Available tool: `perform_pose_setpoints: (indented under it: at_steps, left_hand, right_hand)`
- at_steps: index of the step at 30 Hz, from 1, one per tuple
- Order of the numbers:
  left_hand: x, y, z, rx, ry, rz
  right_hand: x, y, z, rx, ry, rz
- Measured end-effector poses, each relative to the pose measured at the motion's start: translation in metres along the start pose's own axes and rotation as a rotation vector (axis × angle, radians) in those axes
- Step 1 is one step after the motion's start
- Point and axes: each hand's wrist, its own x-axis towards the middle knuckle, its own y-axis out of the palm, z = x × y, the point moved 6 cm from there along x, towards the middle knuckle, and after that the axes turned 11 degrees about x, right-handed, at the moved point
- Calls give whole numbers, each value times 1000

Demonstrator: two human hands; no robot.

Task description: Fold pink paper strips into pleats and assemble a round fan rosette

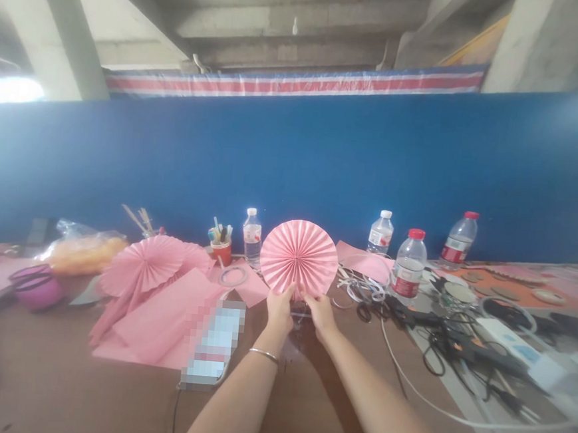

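A round pink pleated paper fan (298, 256) is held upright over the brown table (300, 391), its folds spreading from the centre. My left hand (280, 307) pinches its lower edge just left of the middle, a bracelet on the wrist. Close beside it, my right hand (320, 312) grips the same lower edge on the right. More pleated pink fans (148, 265) lie at the left, with flat pink paper sheets (165, 317) in front of them.
A phone (216, 341) with a cable lies left of my forearms. Behind stand a red pen cup (221, 251) and a clear bottle (252, 237). At right are a red-capped bottle (409, 269), tangled cables (363, 288) and a white power strip (509, 342). A blue wall (298, 157) rises behind.
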Motion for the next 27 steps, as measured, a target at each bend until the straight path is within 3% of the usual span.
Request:
perform_pose_setpoints:
  at_steps: [6,13,27]
  left_hand:
    - [2,-1,-2,-37,-8,1]
    - [4,-2,1,-57,-52,-9]
    - [-2,3,1,-141,-131,42]
  right_hand:
    - [3,-6,-2,168,-6,-38]
    - [1,-9,0,193,4,-69]
    - [-3,10,-5,215,27,69]
